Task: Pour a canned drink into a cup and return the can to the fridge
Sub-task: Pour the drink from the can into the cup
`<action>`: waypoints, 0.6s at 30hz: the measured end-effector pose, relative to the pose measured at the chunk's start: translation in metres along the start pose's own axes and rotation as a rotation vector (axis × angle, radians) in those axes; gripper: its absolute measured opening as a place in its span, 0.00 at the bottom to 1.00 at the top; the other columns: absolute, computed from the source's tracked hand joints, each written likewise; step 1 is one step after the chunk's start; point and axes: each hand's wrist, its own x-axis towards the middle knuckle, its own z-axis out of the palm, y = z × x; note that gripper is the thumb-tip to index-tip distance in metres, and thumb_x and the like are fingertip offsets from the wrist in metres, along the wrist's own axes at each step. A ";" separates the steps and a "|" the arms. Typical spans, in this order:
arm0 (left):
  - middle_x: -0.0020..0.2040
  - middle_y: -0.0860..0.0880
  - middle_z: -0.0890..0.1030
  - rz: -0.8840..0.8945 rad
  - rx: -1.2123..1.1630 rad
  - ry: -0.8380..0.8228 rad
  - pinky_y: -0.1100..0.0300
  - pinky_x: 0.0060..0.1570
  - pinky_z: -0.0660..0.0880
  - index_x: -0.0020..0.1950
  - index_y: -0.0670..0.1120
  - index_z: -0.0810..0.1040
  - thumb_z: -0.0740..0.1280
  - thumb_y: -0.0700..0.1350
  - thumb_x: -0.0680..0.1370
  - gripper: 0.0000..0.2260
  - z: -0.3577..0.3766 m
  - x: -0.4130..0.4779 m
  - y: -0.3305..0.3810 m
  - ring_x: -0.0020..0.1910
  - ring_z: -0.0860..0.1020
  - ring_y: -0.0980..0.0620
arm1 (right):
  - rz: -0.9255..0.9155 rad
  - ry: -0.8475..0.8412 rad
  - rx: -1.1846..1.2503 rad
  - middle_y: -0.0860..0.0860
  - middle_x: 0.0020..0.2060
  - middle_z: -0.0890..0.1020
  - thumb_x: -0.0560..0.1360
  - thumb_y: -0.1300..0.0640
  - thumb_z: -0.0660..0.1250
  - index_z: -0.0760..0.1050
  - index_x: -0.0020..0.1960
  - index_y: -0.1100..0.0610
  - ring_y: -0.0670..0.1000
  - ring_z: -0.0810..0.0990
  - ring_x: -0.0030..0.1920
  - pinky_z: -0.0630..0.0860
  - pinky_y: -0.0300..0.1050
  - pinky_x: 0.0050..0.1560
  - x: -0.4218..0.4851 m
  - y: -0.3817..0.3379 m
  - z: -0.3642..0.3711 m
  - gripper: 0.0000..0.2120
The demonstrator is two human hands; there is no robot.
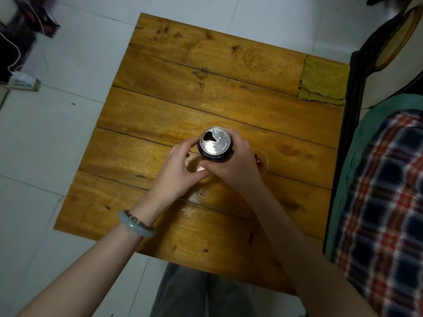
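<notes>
A dark purple can (pixel 215 146) with a silver top and an open mouth stands upright over the middle of the wooden table (pixel 160 106). My right hand (pixel 235 167) grips the can's side from the right. Just left of and below the can is a clear plastic cup (pixel 196 167), hard to make out. My left hand (pixel 176 172) curls around this cup, thumb up beside the can. A second clear cup (pixel 262 162) with something reddish in it peeks out to the right of my right hand. No fridge is in view.
A yellow woven cloth (pixel 322 81) lies at the table's far right corner. A dark wooden chair (pixel 357 92) and a checked fabric (pixel 384 191) stand along the right side. White tiled floor (pixel 57 133) surrounds the table, with cables and a box at the far left.
</notes>
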 end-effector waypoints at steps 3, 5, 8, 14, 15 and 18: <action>0.63 0.55 0.75 -0.043 -0.015 -0.009 0.48 0.62 0.71 0.68 0.51 0.69 0.74 0.48 0.67 0.30 0.009 0.006 -0.019 0.63 0.71 0.53 | 0.049 0.030 0.016 0.41 0.50 0.77 0.59 0.57 0.78 0.72 0.58 0.55 0.42 0.73 0.53 0.69 0.54 0.62 0.002 0.015 0.021 0.29; 0.64 0.52 0.75 -0.059 0.000 -0.013 0.47 0.62 0.71 0.69 0.50 0.68 0.73 0.44 0.69 0.29 0.017 0.010 -0.031 0.63 0.72 0.51 | 0.097 0.056 0.038 0.41 0.51 0.76 0.59 0.57 0.77 0.72 0.59 0.54 0.43 0.73 0.55 0.70 0.55 0.62 0.003 0.025 0.033 0.29; 0.65 0.49 0.74 -0.077 0.038 -0.033 0.46 0.63 0.71 0.70 0.48 0.67 0.71 0.39 0.71 0.29 0.026 0.018 -0.045 0.64 0.72 0.51 | 0.163 0.054 0.013 0.51 0.58 0.77 0.61 0.58 0.77 0.70 0.63 0.59 0.51 0.73 0.61 0.68 0.55 0.64 0.004 0.041 0.046 0.33; 0.65 0.50 0.74 -0.054 0.082 -0.041 0.53 0.64 0.68 0.70 0.48 0.67 0.70 0.38 0.72 0.28 0.032 0.027 -0.059 0.65 0.70 0.50 | 0.210 0.066 0.003 0.53 0.61 0.75 0.62 0.57 0.77 0.68 0.66 0.59 0.52 0.70 0.64 0.66 0.52 0.66 0.007 0.055 0.055 0.35; 0.64 0.50 0.75 -0.040 0.083 -0.041 0.53 0.63 0.68 0.70 0.48 0.67 0.70 0.38 0.71 0.28 0.032 0.029 -0.059 0.65 0.70 0.50 | 0.220 0.075 0.013 0.53 0.62 0.75 0.62 0.57 0.77 0.67 0.67 0.59 0.52 0.70 0.65 0.66 0.52 0.67 0.007 0.055 0.055 0.36; 0.59 0.58 0.72 0.005 0.114 -0.046 0.58 0.60 0.67 0.69 0.49 0.68 0.70 0.37 0.71 0.28 0.031 0.031 -0.059 0.62 0.69 0.55 | 0.250 0.070 0.054 0.53 0.61 0.75 0.62 0.57 0.77 0.67 0.67 0.59 0.52 0.70 0.64 0.67 0.53 0.65 0.006 0.057 0.055 0.36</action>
